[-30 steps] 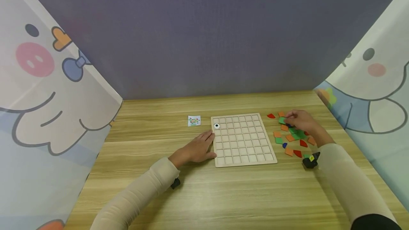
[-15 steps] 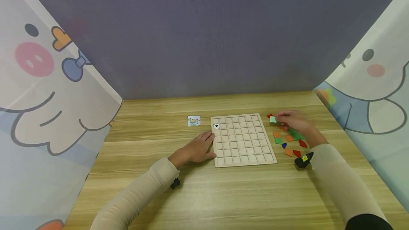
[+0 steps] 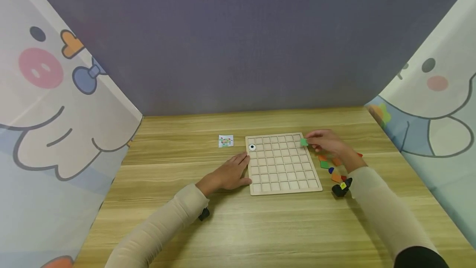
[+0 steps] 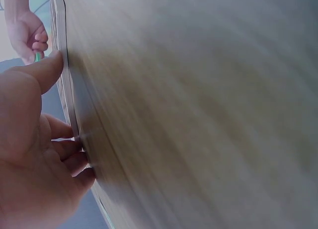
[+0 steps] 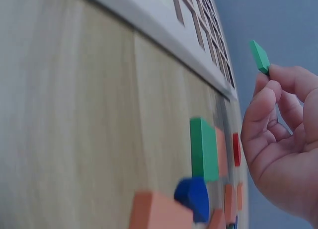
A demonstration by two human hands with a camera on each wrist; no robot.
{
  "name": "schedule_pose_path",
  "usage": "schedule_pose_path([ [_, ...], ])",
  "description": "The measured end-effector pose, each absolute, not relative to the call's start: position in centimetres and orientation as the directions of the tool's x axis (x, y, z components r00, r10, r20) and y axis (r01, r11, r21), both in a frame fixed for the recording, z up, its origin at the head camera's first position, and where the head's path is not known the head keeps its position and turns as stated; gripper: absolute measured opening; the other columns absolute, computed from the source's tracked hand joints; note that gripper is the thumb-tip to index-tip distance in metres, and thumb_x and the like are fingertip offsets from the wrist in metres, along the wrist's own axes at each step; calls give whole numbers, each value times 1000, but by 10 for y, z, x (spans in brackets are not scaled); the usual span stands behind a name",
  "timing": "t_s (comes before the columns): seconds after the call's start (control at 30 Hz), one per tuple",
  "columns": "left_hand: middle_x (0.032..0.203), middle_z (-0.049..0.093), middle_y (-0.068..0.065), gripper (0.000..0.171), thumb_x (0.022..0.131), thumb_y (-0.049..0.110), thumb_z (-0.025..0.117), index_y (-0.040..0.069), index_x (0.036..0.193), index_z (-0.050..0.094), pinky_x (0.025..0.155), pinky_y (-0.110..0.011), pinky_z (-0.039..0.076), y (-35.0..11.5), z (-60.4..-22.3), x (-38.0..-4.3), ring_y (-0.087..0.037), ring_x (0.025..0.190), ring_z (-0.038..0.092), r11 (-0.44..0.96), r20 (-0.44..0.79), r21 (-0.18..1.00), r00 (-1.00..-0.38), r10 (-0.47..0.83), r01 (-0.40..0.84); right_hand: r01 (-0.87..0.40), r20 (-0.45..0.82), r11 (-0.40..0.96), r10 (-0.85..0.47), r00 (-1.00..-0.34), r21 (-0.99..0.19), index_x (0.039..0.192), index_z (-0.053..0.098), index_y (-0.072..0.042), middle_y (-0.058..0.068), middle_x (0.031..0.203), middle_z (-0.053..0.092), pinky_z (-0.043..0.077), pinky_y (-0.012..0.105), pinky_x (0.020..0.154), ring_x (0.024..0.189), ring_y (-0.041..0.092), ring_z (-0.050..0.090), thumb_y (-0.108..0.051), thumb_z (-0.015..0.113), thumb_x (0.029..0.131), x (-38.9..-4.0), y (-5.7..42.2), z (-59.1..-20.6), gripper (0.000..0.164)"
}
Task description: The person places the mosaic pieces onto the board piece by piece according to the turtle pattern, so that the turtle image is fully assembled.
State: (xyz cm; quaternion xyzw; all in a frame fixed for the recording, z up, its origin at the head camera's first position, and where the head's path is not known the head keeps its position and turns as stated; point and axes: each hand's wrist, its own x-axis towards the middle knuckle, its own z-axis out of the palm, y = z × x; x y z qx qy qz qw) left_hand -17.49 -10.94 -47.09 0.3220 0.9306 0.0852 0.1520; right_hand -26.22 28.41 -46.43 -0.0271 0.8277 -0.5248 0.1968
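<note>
A pale wooden grid board [image 3: 282, 163] lies on the table, with one white round eye piece [image 3: 252, 147] in a cell near its far left corner. My right hand [image 3: 324, 142] pinches a small green square tile [image 3: 304, 142] [image 5: 260, 56] just above the board's far right corner. My left hand [image 3: 230, 172] [image 4: 30, 154] rests flat on the table, its fingers against the board's left edge. Loose orange, green, red and blue tiles [image 3: 332, 168] [image 5: 203, 149] lie to the right of the board, partly hidden by my right wrist.
A small printed card [image 3: 225, 140] lies left of the board. Cartoon-printed cloth panels [image 3: 63, 106] stand at both sides and a grey-purple backdrop [image 3: 238, 40] at the rear. Bare wooden table [image 3: 260, 226] stretches in front of the board.
My right hand lifted a green tile from the pile and carried it left to the board's far right corner. The left hand has not moved.
</note>
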Motion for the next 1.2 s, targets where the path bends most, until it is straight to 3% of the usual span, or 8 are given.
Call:
schedule_pose_path([
  [0.43, 171, 15, -17, 85, 103, 51, 54, 0, 162, 20, 128, -48, 22, -109, -469, -173, -33, 158, 18, 782, -231, 271, -751, 619, 561, 158, -314, 427, -327, -891, -891, 134, 59, 3, 1, 84, 60, 54, 28, 65, 71, 12, 54, -21, 61, 103, -258, 241, -456, 39],
  [0.77, 170, 15, -18, 85, 103, 50, 54, -1, 162, 20, 128, -47, 22, -109, -471, -174, -33, 158, 18, 778, -225, 259, -747, 625, 573, 195, -355, 407, -366, -860, -892, 127, 65, -2, 3, 83, 62, 49, 27, 59, 61, 12, 51, -17, 65, 101, -259, 196, -457, 31],
  [0.93, 171, 14, -18, 86, 103, 51, 54, -1, 162, 19, 128, -47, 22, -108, -469, -174, -33, 159, 17, 784, -238, 254, -749, 618, 567, 172, -357, 453, -364, -860, -875, 122, 70, -6, 3, 74, 62, 47, 25, 55, 57, 12, 52, -18, 67, 99, -258, 174, -460, 26],
  [1.2, 171, 13, -17, 87, 103, 52, 54, 0, 162, 18, 129, -46, 21, -107, -468, -174, -32, 159, 15, 795, -252, 246, -755, 605, 554, 154, -359, 474, -378, -853, -867, 118, 72, -7, 2, 73, 61, 51, 27, 56, 59, 13, 54, -17, 66, 98, -255, 145, -459, 23],
])
